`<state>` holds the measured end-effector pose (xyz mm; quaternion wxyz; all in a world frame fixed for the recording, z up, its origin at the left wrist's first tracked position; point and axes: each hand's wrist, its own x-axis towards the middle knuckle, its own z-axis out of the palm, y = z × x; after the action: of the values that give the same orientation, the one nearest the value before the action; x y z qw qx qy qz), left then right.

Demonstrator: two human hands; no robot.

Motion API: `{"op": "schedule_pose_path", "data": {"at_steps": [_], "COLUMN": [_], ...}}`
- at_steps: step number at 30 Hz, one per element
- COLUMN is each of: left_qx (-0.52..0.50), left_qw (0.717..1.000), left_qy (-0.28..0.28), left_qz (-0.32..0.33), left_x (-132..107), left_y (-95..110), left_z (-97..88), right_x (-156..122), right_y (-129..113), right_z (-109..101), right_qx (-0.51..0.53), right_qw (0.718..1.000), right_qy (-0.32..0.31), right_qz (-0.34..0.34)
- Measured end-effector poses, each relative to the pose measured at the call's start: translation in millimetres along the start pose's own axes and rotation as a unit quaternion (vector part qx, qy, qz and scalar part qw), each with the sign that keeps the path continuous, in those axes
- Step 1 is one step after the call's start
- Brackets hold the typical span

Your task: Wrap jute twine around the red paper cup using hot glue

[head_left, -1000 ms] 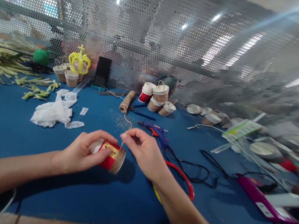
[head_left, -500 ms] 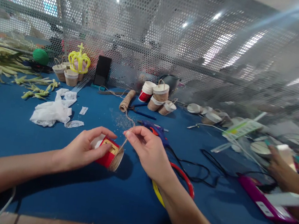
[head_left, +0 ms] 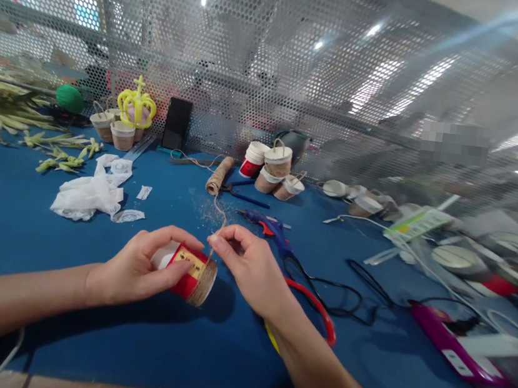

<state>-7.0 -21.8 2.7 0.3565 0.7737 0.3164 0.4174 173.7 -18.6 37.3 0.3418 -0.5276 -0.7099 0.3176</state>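
My left hand is closed around a red and white paper cup, tilted on its side above the table. Several turns of brown twine are wound round the cup's right end. Thumb and forefinger of my right hand pinch the twine just above the cup. From there the strand runs back to a twine roll lying on the table. Behind my right hand lies a blue glue gun.
Twine-wrapped cups stand near the mesh screen. Crumpled white paper lies at left, near a yellow crown and a phone. Red-handled scissors or pliers lie under my right forearm; a purple power strip is at right.
The cup has turned in my left hand, and the twine lies more evenly around its end. My right hand has shifted slightly left. Another person's hands have left the right side.
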Motion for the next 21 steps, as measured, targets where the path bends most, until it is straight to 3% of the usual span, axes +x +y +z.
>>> {"op": "schedule_pose_path", "data": {"at_steps": [11, 21], "left_qx": [-0.047, -0.025], "left_qw": [0.997, 0.999], "left_qy": [0.001, 0.002], "left_qz": [-0.059, -0.025], "left_x": [3.6, -2.3], "left_y": [0.0, 0.5], "left_z": [2.9, 0.8], "right_x": [-1.9, -1.1], "right_y": [1.1, 3.5], "right_z": [-3.6, 0.1], "right_qx": [0.004, 0.016], "right_qw": [0.999, 1.000], "right_qy": [0.027, -0.017], "right_qz": [-0.017, 0.011]}}
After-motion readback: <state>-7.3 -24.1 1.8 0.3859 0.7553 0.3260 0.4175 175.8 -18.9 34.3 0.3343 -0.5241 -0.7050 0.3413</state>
